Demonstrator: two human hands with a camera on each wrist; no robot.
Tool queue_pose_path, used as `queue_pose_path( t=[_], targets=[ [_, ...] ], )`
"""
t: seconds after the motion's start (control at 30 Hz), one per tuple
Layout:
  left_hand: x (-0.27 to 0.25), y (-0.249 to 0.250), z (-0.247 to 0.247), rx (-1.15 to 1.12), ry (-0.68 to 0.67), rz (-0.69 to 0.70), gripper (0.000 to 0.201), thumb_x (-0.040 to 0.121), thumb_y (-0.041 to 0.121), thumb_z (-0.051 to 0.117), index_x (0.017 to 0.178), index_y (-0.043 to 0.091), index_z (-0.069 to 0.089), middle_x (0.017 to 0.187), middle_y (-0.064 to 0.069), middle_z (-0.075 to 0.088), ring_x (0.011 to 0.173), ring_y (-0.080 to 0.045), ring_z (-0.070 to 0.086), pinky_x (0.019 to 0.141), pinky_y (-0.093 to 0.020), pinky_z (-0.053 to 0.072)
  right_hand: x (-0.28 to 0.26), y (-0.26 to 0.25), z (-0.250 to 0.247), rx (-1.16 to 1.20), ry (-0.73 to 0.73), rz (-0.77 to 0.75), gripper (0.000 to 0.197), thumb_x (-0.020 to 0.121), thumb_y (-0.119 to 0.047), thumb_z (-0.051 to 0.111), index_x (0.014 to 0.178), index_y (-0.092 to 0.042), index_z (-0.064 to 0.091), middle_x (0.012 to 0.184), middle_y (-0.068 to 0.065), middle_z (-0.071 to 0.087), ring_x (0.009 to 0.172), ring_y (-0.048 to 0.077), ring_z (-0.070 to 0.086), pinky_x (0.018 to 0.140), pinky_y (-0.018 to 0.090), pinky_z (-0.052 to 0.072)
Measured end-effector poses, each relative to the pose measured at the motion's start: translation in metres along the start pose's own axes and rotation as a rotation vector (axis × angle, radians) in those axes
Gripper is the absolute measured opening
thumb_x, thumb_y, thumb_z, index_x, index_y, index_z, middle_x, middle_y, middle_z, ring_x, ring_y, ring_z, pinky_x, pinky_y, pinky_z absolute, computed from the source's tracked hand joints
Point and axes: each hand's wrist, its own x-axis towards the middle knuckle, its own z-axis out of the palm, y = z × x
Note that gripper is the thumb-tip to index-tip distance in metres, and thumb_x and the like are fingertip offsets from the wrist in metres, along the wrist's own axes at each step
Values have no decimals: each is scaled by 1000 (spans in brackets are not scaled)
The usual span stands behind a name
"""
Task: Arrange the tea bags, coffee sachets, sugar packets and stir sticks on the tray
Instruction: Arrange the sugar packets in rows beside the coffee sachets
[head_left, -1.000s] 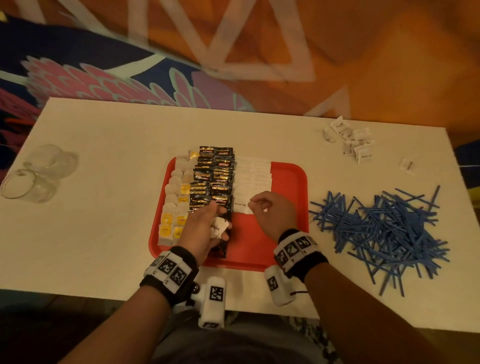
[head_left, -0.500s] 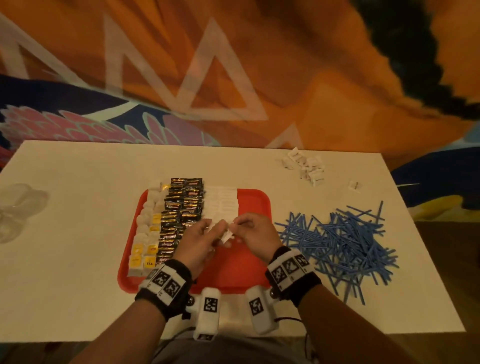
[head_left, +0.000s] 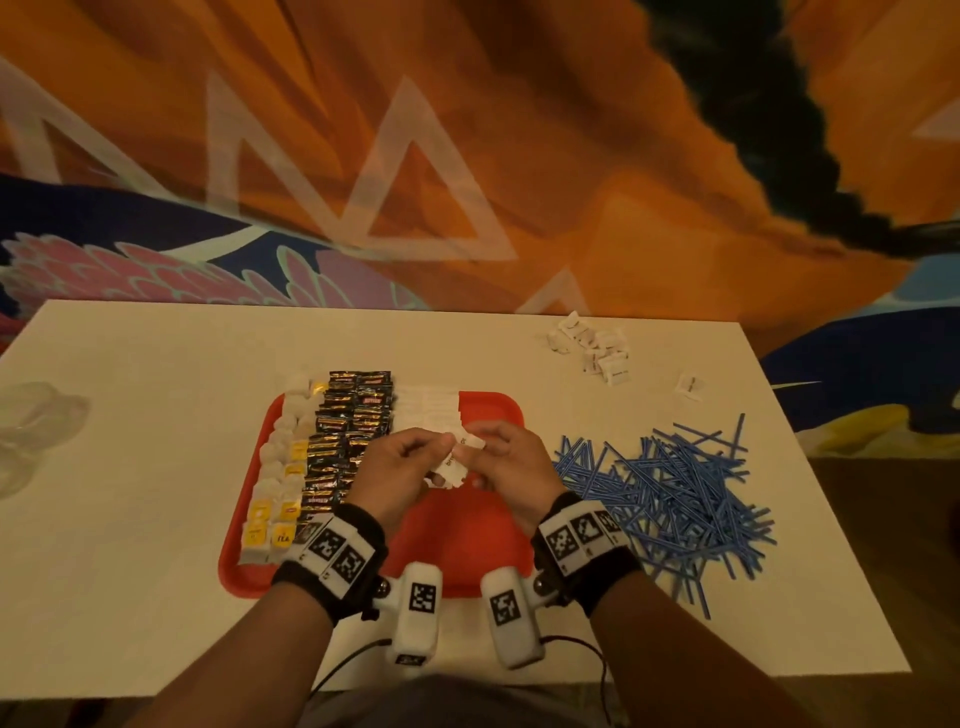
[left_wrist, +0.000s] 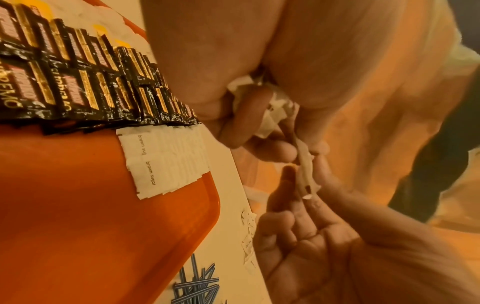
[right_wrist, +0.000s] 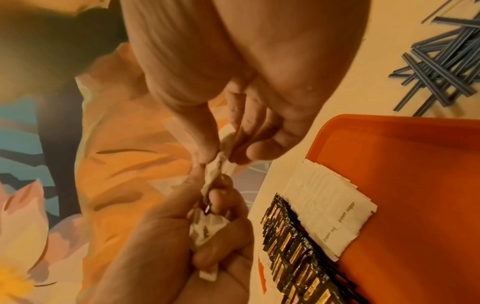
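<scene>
Both hands hover over the red tray, close together. My left hand grips a small bunch of white sugar packets in its curled fingers. My right hand pinches one packet of that bunch between thumb and forefinger. On the tray lie rows of tea bags at the left, black coffee sachets in the middle and white sugar packets beside them. The tray's right half is bare. Blue stir sticks lie heaped on the table to the right.
More loose sugar packets lie at the table's far right, with one apart. Clear glasses stand at the left edge. The white table ends just before my body; a patterned orange wall rises behind.
My hands rose from the tray and came together; the right hand now pinches a packet from the bunch in the left. The head view tilted upward.
</scene>
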Motion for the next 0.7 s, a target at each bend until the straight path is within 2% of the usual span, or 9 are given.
queue_pose_path(
  t=[0.1,0.2,0.27,0.33,0.4,0.47,0.57,0.63,0.7],
  targets=[
    [-3,4,-2,-75,-3,-39,19,94,21,67,83,7,74,72,-6,67,60,-16,58,54,-28,41,2,-1,3,47,16,32,10,87,-8,72,94,-12,66,83,7,70,65,12,64,52,22,45],
    [-8,6,-4,-169,-27,-78,16,94,21,66,91,6,70,79,-7,68,58,-9,58,43,-17,40,3,2,7,155,99,60,9,87,-6,71,94,-6,66,87,12,71,67,16,63,54,23,47],
    [-12,5,-5,-179,-65,-70,10,94,13,64,95,3,67,73,-4,65,47,-4,53,38,-14,36,2,4,11,200,127,72,10,87,-4,71,94,-6,64,87,12,69,67,16,62,56,23,49],
    [-11,3,-9,-168,-57,-53,8,94,5,63,99,0,67,64,1,64,43,-2,52,39,-13,37,1,7,15,193,119,80,13,85,-4,73,93,-7,63,92,15,69,71,17,64,57,24,50],
    [-9,1,-15,-120,-40,-29,11,93,5,65,102,1,68,65,1,66,47,-4,54,41,-15,38,1,11,18,188,100,101,19,83,-8,76,97,-6,64,99,19,70,77,19,66,58,25,50],
    [-7,0,-20,-51,-57,-15,14,92,10,68,104,3,70,74,-4,69,59,-11,59,45,-19,39,2,11,20,203,102,129,26,84,-14,75,105,-4,64,104,19,71,80,20,67,58,27,50],
    [-5,0,-24,-43,-77,-17,19,91,9,69,109,4,68,82,-8,73,69,-21,62,54,-26,42,2,9,21,250,87,164,19,91,-16,67,105,-4,67,99,15,71,77,20,64,56,26,48],
    [-4,1,-25,-67,-53,22,22,91,6,68,113,6,63,69,0,67,61,-18,56,53,-27,38,1,7,23,299,71,181,13,95,-15,61,102,-6,67,96,13,71,75,19,64,55,26,46],
    [-4,1,-26,-48,-44,88,26,92,4,67,113,16,59,58,8,51,49,-11,40,45,-23,30,1,7,25,310,87,176,12,97,-15,59,101,-6,66,98,14,71,74,18,64,54,25,47]
  ],
)
